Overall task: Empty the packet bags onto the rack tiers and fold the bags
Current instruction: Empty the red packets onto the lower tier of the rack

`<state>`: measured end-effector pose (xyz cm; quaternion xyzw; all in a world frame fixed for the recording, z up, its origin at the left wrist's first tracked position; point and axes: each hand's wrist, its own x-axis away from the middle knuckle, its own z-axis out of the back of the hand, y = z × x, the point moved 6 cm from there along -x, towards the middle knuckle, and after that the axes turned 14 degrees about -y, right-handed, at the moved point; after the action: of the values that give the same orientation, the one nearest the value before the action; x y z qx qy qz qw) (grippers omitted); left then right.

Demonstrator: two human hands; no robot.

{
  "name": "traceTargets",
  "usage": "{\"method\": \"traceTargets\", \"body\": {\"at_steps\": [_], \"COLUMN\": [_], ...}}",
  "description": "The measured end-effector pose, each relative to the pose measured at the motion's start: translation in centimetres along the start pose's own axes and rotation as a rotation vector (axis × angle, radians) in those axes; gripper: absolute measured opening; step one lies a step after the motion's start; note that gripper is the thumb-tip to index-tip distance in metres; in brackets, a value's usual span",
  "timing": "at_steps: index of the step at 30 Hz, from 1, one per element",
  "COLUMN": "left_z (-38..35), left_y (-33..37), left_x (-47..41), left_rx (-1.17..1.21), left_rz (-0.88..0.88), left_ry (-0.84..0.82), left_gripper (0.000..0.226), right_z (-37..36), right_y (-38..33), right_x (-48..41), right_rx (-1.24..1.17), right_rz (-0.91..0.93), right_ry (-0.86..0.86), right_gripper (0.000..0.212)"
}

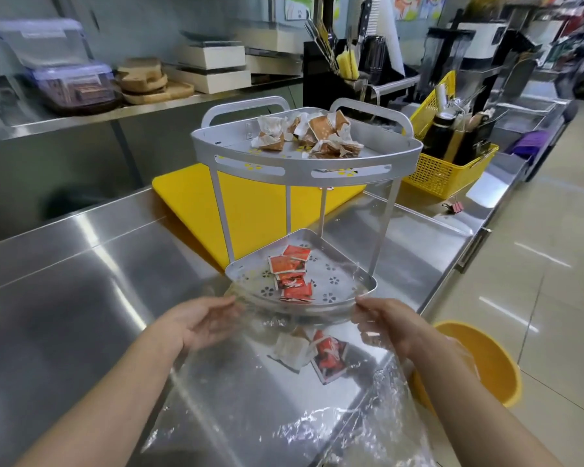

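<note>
Principal risk: the two packets left inside the clear bag, one white and one red, lie just in front of the rack's lower tier and below its rim. If the bag is tipped with its mouth not lifted over that rim, they are likely to slide onto the desk rather than the tier. A sideways jerk could send them off the desk edge to the right of the rack, toward the yellow bucket on the floor. The film is thin and slack, so a loose hold may let one corner drop and close the mouth. The rack looks light and could shift if the bag drags against it. The bag is transparent, creased and glossy, nearly empty, spread on the desk in front of the rack with its mouth raised against the lower tier's front edge. The left hand and right hand each appear to pinch the mouth edge between thumb and fingers, one at either side. Red packets already lie on the lower tier, and brown and white packets on the upper tier.
</note>
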<state>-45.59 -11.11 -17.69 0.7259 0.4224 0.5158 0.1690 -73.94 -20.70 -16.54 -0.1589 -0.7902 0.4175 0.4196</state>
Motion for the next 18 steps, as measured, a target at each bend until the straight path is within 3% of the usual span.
{"method": "traceTargets", "body": {"at_steps": [3, 10, 13, 18], "left_z": [-0.4, -2.4, -1.2, 1.5], "left_y": [2.1, 6.1, 4.3, 1.6], "left_x": [1.2, 5.6, 5.7, 6.8], "left_rx": [-0.046, -0.039, 0.002, -0.038], "left_rz": [-0.075, -0.472, -0.418, -0.299], "left_ry": [-0.035, -0.183, -0.219, -0.072], "left_gripper": [0.011, 0.019, 0.03, 0.014], "right_z": [-0.2, -2.1, -2.7, -3.6], "right_y": [-1.8, -5.2, -3.9, -1.9], "right_x": [0.5, 3.0, 3.0, 2.0], "right_rx": [0.026, 0.059, 0.093, 0.07], "right_rz": [0.139, 0.408, 0.33, 0.231], "right_ry": [-0.01, -0.113, -0.142, -0.148], "right_gripper": [0.013, 0.007, 0.034, 0.015]}}
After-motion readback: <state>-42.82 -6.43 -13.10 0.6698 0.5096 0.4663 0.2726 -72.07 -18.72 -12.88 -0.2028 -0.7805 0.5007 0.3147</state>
